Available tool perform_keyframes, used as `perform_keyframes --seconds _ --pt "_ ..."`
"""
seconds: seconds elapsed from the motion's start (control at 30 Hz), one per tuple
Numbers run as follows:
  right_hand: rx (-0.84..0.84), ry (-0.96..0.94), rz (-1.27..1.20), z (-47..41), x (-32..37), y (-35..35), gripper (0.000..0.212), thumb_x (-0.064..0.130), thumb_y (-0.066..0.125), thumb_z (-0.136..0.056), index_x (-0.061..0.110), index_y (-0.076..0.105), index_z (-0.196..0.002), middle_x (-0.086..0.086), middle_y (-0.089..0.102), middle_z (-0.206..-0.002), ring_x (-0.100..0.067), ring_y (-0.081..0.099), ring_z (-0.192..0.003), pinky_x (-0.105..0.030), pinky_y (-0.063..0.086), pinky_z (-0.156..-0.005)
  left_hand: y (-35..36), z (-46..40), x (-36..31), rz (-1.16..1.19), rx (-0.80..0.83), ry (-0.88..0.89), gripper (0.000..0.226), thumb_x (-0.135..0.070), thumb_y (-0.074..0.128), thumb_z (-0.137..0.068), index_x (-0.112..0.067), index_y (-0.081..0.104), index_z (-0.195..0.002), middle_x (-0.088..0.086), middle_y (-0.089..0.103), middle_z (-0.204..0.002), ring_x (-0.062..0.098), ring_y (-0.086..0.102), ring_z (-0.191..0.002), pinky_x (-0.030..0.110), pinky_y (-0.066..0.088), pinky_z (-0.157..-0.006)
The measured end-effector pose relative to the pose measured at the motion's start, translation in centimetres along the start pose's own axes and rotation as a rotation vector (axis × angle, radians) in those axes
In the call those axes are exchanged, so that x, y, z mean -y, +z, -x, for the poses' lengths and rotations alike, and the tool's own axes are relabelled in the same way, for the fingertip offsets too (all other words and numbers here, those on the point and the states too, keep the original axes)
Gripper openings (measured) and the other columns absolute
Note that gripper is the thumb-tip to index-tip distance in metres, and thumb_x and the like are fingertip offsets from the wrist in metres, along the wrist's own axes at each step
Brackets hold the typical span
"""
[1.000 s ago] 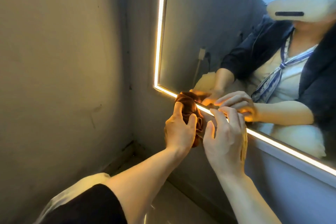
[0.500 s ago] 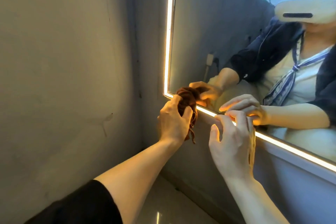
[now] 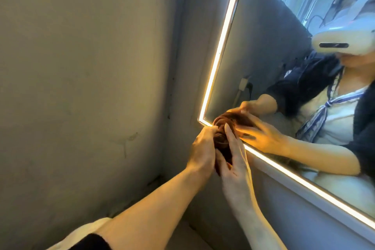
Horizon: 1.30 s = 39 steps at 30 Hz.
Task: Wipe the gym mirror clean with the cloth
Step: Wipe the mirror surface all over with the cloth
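At the mirror's lower left corner, against its lit edge, the left hand clutches the bunched brown cloth while the right hand's straight fingers press it, probably gathering it into a wiping pad.

Side wall crowds the mirror corner (free room rightward)

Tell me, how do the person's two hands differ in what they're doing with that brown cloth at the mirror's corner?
The left hand curls its fingers around the bunched cloth; the right hand lies against it with fingers straight. The left sits on the wall side, the right nearer the mirror. Both touch the cloth at the lit lower-left corner.
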State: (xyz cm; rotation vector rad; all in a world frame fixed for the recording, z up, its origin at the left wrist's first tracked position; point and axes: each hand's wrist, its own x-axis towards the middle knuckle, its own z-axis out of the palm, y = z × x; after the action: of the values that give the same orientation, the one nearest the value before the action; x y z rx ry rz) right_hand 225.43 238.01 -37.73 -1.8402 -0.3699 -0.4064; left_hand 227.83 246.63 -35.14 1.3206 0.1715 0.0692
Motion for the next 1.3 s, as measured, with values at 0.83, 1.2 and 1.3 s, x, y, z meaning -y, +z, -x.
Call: perform_keyframes --seconds 0.83,1.2,1.3 --pt "0.128 -0.839 1.288 -8.4 -1.6 2.9 0.05 0.002 0.08 -0.068 0.013 0.073 -0.116 -0.017 0.064 -0.129 -0.037 0.051 -0.119 -0.048 0.049 -0.084 -4.4 -5.1 -2.4 0.665 -0.249 -0.272 0.051 -0.039 0.029 -0.109 -0.008 0.039 -0.148 0.011 0.045 -0.149 0.028 0.048 -0.135 0.035 0.035 -0.105" --pt "0.34 -0.951 1.297 -8.4 -3.2 2.3 0.069 -0.001 0.086 -0.052 0.011 0.074 -0.118 -0.017 0.063 -0.133 -0.033 0.044 -0.125 -0.046 0.051 -0.087 -5.1 -4.3 -2.6 0.723 -0.23 -0.332 0.051 -0.041 0.028 -0.108 -0.005 0.059 -0.124 0.014 0.063 -0.125 0.026 0.061 -0.11 0.027 0.045 -0.072" --pt "0.126 -1.044 1.29 -10.3 -0.4 3.1 0.045 0.006 0.064 -0.081 0.012 0.068 -0.125 -0.018 0.06 -0.136 -0.035 0.044 -0.126 -0.048 0.039 -0.086 -5.1 -4.6 -2.5 0.742 -0.226 -0.351 0.055 -0.041 0.024 -0.109 -0.007 0.041 -0.148 0.016 0.056 -0.137 0.025 0.05 -0.129 0.032 0.035 -0.101"
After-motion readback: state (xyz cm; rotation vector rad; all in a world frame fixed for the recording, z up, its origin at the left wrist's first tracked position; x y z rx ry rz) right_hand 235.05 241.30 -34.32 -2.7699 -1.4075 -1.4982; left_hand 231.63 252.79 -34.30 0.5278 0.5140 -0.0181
